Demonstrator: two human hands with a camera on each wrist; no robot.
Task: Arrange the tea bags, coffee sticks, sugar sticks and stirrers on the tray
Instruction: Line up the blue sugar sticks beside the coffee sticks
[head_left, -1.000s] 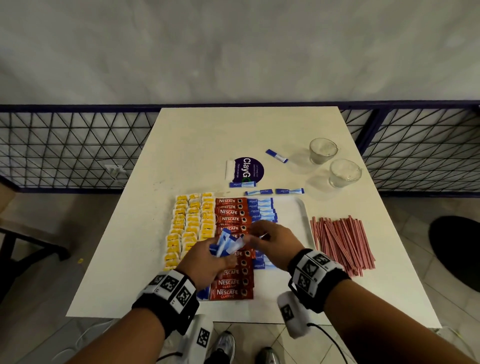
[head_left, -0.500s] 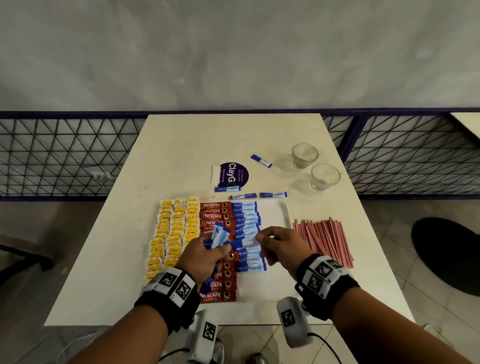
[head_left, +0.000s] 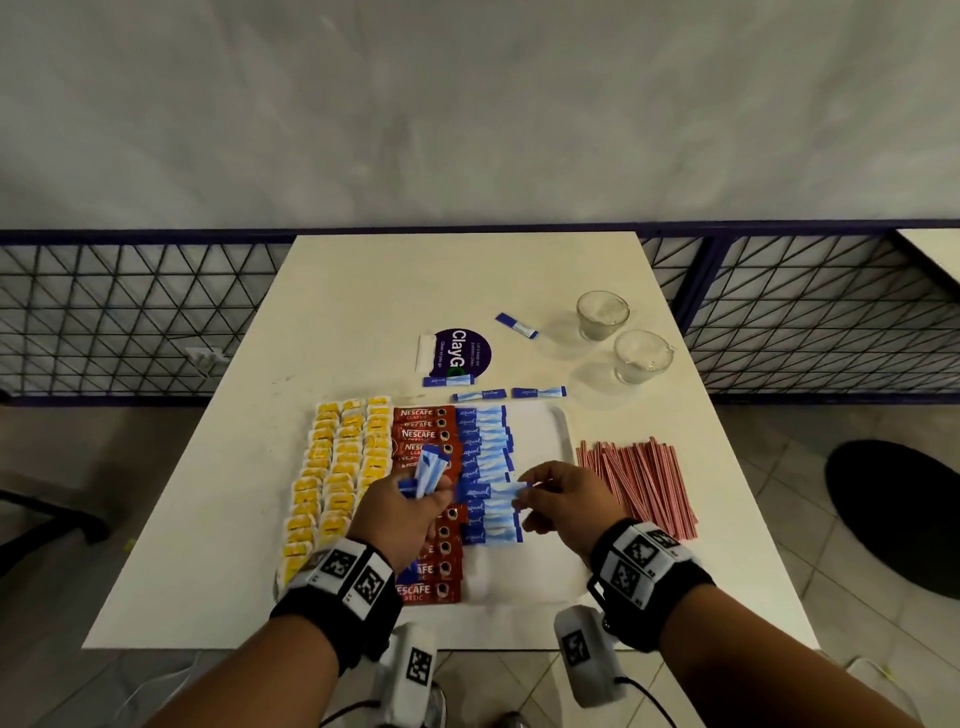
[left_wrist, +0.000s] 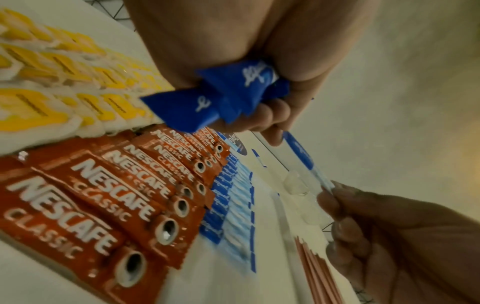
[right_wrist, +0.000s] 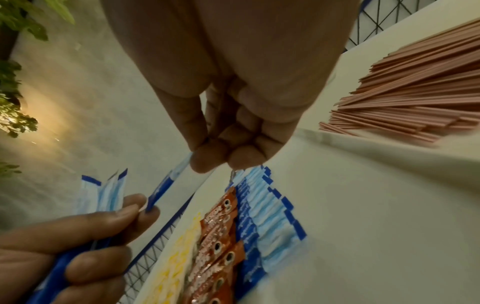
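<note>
One sugar stick (head_left: 493, 491) was drawn rightward, pinched by the right hand (head_left: 563, 501). A bundle of sugar sticks (head_left: 428, 470) was gripped by the left hand (head_left: 402, 514); its count was hidden.

tea bags (head_left: 337, 478): yellow columns, tray left | coffee sticks (head_left: 426, 431): red, middle | sugar sticks (head_left: 488, 457): blue | stirrers (head_left: 636, 483): off-tray, right

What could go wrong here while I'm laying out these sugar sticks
The left hand grips a loose bundle of sugar sticks over the coffee sticks; one could slip and knock the rows askew. The right hand pinches one stick by its tip, so it may land crooked. The stirrers still lie off the tray, near that wrist, and might get scattered.
</note>
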